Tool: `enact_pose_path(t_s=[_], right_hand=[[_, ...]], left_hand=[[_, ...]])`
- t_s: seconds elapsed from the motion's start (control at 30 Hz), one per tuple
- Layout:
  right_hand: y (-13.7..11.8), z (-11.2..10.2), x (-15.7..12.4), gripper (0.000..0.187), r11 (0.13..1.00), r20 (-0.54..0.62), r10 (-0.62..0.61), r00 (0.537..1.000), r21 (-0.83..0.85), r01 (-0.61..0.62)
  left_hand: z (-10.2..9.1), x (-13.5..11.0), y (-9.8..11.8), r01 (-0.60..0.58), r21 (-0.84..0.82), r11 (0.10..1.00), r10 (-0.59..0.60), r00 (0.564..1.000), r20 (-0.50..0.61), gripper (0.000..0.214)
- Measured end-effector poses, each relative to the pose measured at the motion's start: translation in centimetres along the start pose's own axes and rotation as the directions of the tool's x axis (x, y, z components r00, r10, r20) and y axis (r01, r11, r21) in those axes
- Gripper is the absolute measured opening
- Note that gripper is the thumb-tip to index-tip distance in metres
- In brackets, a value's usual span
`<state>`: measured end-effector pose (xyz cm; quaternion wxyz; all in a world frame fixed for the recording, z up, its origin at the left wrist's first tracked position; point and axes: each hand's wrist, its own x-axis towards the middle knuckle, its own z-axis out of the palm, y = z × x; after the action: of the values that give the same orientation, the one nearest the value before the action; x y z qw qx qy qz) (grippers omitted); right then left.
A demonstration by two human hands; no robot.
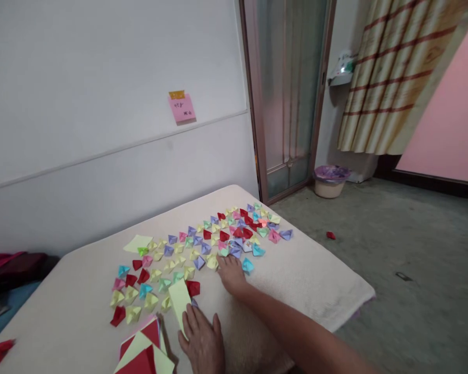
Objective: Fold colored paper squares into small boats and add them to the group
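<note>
Several small folded paper pieces [203, 244] in red, yellow, purple, blue, green and pink lie in loose rows on a cream padded mat [296, 280]. My right hand [231, 272] reaches across the mat palm down, its fingers flat and touching the pieces near a yellow one [212, 262] and a blue one [247, 266]. My left hand [200, 343] is at the near edge, its fingertips gripping the lower end of a pale yellow paper sheet [179, 301] that stands slightly tilted. Beside it lies a stack of red and yellow sheets [144, 350].
An unfolded yellow sheet [138, 243] lies at the back left of the rows. A pink note [182, 108] sticks on the white wall. A red scrap [330, 235] lies on the grey floor, near a lined bin [329, 182], a glass door and a striped curtain.
</note>
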<state>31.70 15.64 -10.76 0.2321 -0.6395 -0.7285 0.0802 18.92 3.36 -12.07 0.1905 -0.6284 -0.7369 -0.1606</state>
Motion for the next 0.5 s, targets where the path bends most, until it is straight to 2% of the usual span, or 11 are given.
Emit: enact_pose_path(t_s=[0.2,0.37,0.5], right_hand=[[7.6,-2.9,3.4,0.045,0.96,-0.088,0.251,0.964,-0.109,-0.26],[14.7,-5.9,4.1,0.044,0.905,-0.15,0.368,0.918,-0.168,-0.39],[19.4,-8.0,4.3,0.048,0.855,-0.179,0.453,0.873,-0.191,-0.483]], left_hand=[[1.8,-0.1,-0.1,0.026,-0.048,0.999,-0.029,0.998,-0.058,0.056],[3.4,-0.3,-0.3,0.047,-0.079,0.996,-0.058,0.988,-0.144,0.054],[3.8,-0.4,-0.5,0.031,-0.078,0.996,-0.045,0.983,-0.179,0.052]])
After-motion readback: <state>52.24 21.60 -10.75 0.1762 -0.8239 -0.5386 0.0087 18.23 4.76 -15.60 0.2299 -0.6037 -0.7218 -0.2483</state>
